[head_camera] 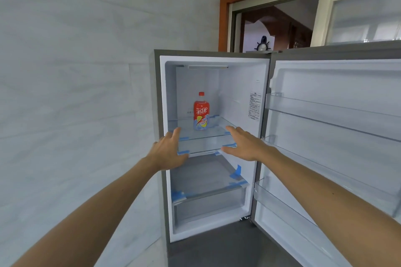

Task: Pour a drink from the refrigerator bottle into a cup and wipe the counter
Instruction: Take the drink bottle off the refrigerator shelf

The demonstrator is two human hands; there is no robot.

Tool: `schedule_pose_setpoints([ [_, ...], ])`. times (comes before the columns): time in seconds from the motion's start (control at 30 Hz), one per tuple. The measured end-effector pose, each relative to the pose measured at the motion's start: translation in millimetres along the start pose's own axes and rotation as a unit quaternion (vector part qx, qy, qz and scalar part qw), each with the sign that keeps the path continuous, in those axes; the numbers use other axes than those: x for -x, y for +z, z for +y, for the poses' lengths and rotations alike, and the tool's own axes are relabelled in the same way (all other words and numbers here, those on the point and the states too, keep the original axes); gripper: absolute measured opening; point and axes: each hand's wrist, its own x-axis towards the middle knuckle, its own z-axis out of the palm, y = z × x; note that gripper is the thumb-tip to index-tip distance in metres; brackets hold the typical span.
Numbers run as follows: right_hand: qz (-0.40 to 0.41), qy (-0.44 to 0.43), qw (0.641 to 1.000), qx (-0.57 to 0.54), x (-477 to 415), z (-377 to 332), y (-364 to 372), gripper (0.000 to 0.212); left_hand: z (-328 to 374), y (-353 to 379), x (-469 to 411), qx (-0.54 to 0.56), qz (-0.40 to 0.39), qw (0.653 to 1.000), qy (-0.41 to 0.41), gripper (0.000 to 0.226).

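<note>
Both forearms reach toward the open refrigerator (213, 58); left hand (168, 150) and right hand (243, 145) hold nothing, fingers straight and loosely together, flanking the upright bottle (201, 111) standing farther back on the glass shelf (201, 134)

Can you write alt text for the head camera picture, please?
Left hand and right hand, both open, reach into an open fridge toward a red drink bottle standing on the upper glass shelf, not touching it. The door hangs open on the right.

red-labelled bottle (201, 111), white fridge (236, 93), blue tape (236, 172).
</note>
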Motion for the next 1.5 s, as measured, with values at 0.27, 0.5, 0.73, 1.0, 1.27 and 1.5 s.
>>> schedule_pose_setpoints([
  [0.27,0.006,-0.013,1.000,0.005,-73.8,72.1,-2.8,0.078,20.8,37.8,-103.7,-0.004,-0.011,1.000,-0.018,0.091],
  [0.5,0.006,-0.036,0.998,-0.054,-129.4,117.2,0.1,0.076,33.7,65.1,-171.0,0.006,-0.019,0.999,-0.031,0.090],
  [0.73,-0.014,-0.044,0.994,-0.102,-173.8,140.1,24.4,0.079,16.5,70.5,-210.4,0.009,-0.014,0.997,-0.075,0.092],
  [1.0,-0.009,-0.064,0.990,-0.127,-235.7,143.6,44.3,0.077,-12.6,85.6,-255.1,0.021,-0.021,0.993,-0.112,0.094],
  [1.27,0.002,-0.065,0.987,-0.144,-312.4,132.2,53.3,0.076,-47.9,102.0,-307.1,0.017,-0.028,0.992,-0.121,0.094],
  [1.5,-0.006,-0.070,0.979,-0.189,-379.9,120.3,63.5,0.080,-71.4,121.3,-347.8,0.021,-0.042,0.991,-0.126,0.093],
])
